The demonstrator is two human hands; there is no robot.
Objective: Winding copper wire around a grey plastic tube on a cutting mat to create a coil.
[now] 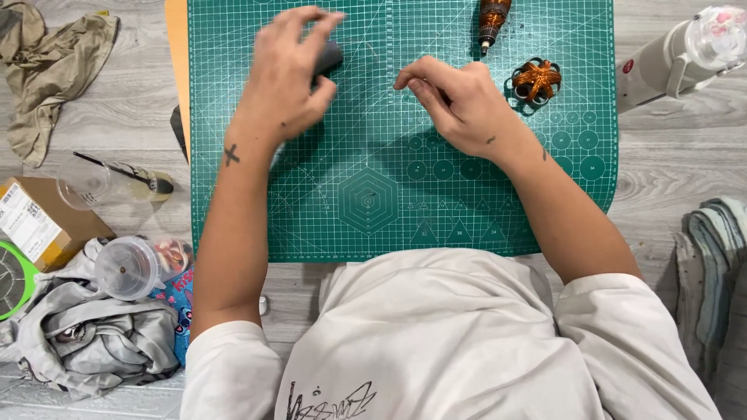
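- Where the wooden floor shows at the upper left of the frame, a crumpled tan cloth (pixel 47 70) lies well apart from the mat.
- Below it, at the left edge, sit a cardboard box (pixel 43 222), a clear plastic cup (pixel 105 183) with a dark stick in it, and a second clear cup (pixel 128 267) lying on a grey heap of clothes (pixel 85 342).
- A green cutting mat (pixel 373 202) fills the middle of the frame.
- The left hand (pixel 288 74), blurred, hangs over the mat's upper left part, fingers curled loosely around a small dark grey object (pixel 328 58); how firmly it grips I cannot tell.
- The right hand (pixel 459 101) rests near the mat's upper centre, fingers pinched together; whether anything is between them I cannot tell.
- Just beside that hand, to its right, lies a small coil of copper wire (pixel 537 80) on a dark frame.
- Above it a brown tool (pixel 492 22) points down.
- At the upper right lies a white bottle (pixel 677 58); folded cloths (pixel 716 264) sit at the right edge.
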